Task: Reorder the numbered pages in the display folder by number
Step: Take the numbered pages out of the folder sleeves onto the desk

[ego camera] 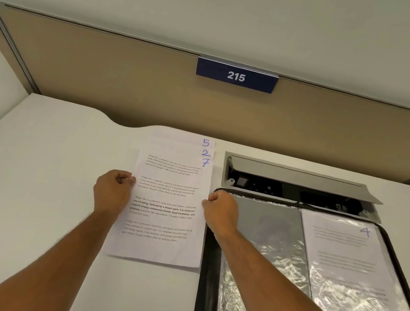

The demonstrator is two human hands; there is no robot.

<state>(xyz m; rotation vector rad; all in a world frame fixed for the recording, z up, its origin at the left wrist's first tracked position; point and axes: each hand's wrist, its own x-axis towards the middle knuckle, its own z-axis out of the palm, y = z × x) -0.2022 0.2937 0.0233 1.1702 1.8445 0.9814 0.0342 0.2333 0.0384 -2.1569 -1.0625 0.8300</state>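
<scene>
Three loose printed pages lie stacked and staggered on the white desk, marked 5, 2 and 7 in blue at their top right corners. Page 7 [166, 203] is on top. My left hand [112, 191] pinches its left edge and my right hand [220, 208] pinches its right edge. To the right the black display folder [206, 279] lies open. Its left sleeve [267, 229] shows only grey backing, and its right sleeve holds page 4 [345, 251].
An open grey cable box [300, 185] with sockets is set into the desk just behind the folder. A beige partition with a blue "215" plate [236, 76] closes off the back. Bare desk surface [43, 181] lies left of the pages.
</scene>
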